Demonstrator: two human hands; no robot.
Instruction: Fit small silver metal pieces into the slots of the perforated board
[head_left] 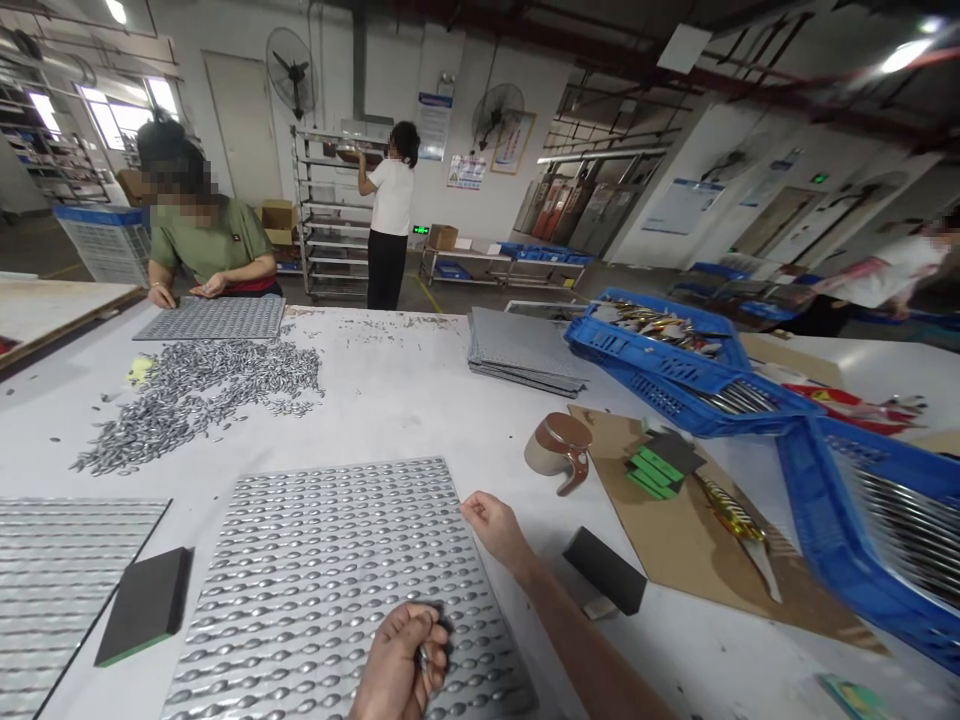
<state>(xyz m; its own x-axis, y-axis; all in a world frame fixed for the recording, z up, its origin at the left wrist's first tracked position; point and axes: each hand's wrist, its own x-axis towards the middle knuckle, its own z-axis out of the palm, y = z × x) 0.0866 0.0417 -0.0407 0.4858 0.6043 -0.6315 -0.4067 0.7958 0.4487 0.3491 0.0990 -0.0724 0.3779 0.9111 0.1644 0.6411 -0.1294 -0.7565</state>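
A grey board (pixel 341 467) lies flat before me, covered with rows of small silver oval metal pieces (pixel 281 605). Above its lower part, my left hand (pixel 401 660) is curled closed, with a bit of a silver metal piece showing between the fingers. My right hand (pixel 491 525) is at the board's right edge, thumb and fingertips pinched together; what they hold, if anything, is too small to make out. Loose metal pieces (pixel 161 415) are heaped on the table beyond the board. A dark sanding-block-like pad (pixel 604 570) lies to the right of my right forearm.
At left are another filled board (pixel 67 560) and a dark block (pixel 146 605). A brown mug (pixel 562 440), stacked grey boards (pixel 517 345), cardboard (pixel 637 520) with green-edged pads (pixel 660 465), and blue crates (pixel 817 480) stand right. Across the table, a co-worker (pixel 210 240) handles another board.
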